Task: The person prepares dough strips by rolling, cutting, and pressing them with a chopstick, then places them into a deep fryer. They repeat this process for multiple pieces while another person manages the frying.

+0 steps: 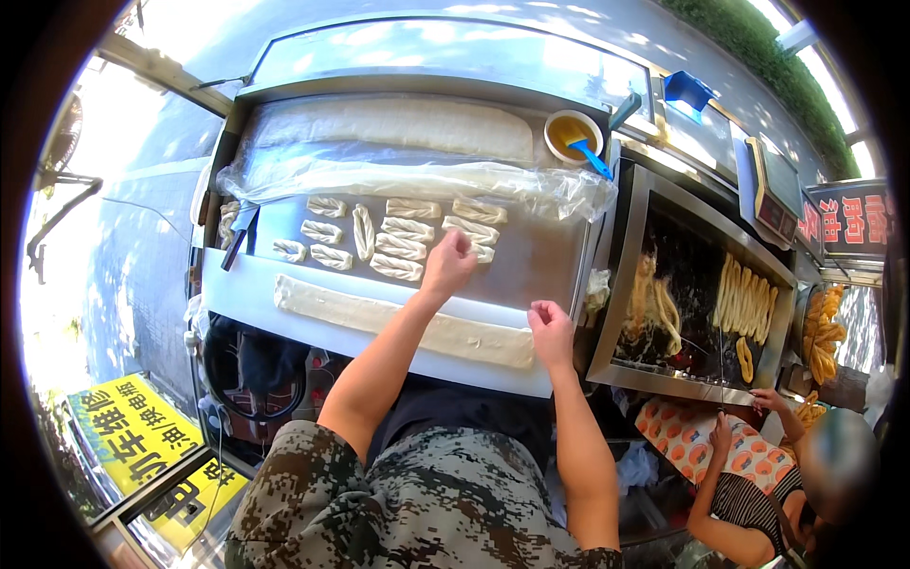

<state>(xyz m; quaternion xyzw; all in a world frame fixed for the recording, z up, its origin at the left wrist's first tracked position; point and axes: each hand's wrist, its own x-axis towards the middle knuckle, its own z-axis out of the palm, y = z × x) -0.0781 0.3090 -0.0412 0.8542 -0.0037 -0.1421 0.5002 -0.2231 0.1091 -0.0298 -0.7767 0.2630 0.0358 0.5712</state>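
Observation:
My left hand is over the metal worktop with its fingers curled together, beside short twisted dough pieces; whatever it may hold is hidden. My right hand has its fingers pinched together at the right end of a long flat dough strip, and I cannot make out anything in them. The strip lies along a white board at the near edge. Several twisted pieces lie in loose rows behind it. Farther back, a wide dough slab rests under clear plastic film.
A dough cutter with a dark handle lies at left. A bowl of yellow liquid holds a blue brush. On the right, a fryer contains frying dough sticks; a co-worker's hands hold thin sticks there. Fried dough sits beyond.

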